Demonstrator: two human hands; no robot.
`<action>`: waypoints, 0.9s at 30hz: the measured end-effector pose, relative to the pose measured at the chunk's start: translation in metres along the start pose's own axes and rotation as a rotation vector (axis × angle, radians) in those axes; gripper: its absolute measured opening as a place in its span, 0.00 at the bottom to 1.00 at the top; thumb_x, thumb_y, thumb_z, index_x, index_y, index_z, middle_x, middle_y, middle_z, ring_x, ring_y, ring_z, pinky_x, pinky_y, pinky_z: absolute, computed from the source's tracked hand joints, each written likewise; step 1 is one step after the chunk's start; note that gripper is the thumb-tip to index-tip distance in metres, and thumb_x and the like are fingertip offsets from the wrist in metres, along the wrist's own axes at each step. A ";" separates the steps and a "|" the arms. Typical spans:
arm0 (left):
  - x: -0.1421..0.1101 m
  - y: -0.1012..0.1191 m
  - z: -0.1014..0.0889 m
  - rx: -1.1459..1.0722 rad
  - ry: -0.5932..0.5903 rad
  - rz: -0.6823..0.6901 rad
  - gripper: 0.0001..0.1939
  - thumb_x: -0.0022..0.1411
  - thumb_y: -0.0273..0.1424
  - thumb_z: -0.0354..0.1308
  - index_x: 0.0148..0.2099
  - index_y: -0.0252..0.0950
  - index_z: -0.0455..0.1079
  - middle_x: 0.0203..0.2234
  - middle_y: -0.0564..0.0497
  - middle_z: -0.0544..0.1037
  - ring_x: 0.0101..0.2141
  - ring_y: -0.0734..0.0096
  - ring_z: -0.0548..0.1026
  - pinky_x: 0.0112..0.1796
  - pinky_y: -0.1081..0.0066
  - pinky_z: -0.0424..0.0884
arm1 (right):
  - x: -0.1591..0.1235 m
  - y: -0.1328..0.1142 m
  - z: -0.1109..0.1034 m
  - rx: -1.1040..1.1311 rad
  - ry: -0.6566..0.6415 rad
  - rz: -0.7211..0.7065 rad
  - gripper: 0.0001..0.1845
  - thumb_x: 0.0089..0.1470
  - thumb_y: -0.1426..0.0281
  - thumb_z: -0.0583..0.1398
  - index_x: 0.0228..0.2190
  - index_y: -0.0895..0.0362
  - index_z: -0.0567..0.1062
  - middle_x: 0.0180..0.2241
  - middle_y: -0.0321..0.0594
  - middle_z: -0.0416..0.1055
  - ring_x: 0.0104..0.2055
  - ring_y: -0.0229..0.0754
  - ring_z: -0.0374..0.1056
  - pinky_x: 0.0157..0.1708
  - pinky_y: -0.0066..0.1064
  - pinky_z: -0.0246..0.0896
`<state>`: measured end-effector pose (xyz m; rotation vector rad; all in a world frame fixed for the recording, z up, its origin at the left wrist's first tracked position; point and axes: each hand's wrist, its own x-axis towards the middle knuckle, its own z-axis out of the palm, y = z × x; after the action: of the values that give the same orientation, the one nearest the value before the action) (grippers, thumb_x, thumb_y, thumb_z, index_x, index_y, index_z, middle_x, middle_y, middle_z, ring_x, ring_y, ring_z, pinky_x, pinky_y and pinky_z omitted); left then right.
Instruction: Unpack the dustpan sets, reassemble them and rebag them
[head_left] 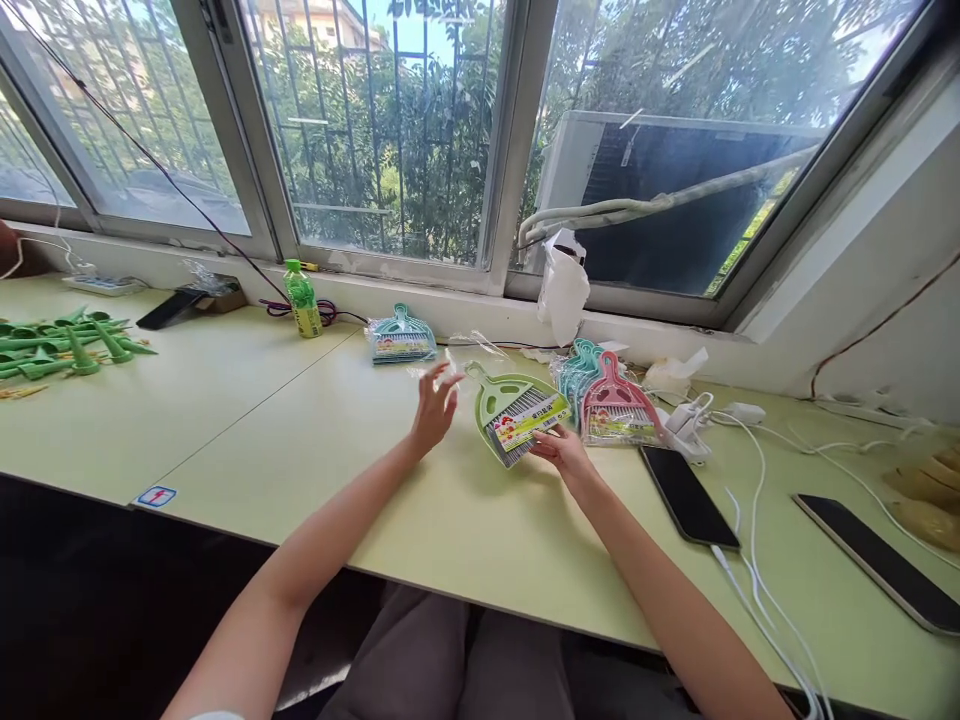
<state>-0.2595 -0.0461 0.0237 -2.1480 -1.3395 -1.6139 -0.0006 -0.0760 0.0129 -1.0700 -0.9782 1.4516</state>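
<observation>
My right hand grips the lower right edge of a green dustpan and brush set, tilted above the table. A yellow-green printed label runs across its dark bristles. Left of the set, my left hand is raised with its fingers apart; thin clear plastic film shows by the fingertips, and whether they touch it I cannot tell. Just right of the green set lie a pink dustpan set in clear wrap and several teal dustpans. Another wrapped teal stack rests farther back.
A green-capped bottle stands near the window. Green plastic pieces are heaped at far left. On the right are a phone with a white cable, a power strip and a second phone. A white bag hangs by the window frame.
</observation>
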 end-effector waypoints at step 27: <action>0.017 -0.073 -0.018 -0.677 -0.598 -0.847 0.29 0.57 0.48 0.58 0.56 0.37 0.69 0.44 0.42 0.78 0.30 0.66 0.80 0.34 0.67 0.75 | 0.001 -0.018 -0.010 -0.251 -0.143 0.024 0.19 0.38 0.75 0.68 0.37 0.59 0.77 0.31 0.42 0.79 0.29 0.45 0.75 0.33 0.36 0.74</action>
<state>-0.3234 -0.0034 0.0170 -2.8156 -2.4166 -1.9796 0.0133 -0.0723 0.0273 -1.1718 -1.2794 1.4676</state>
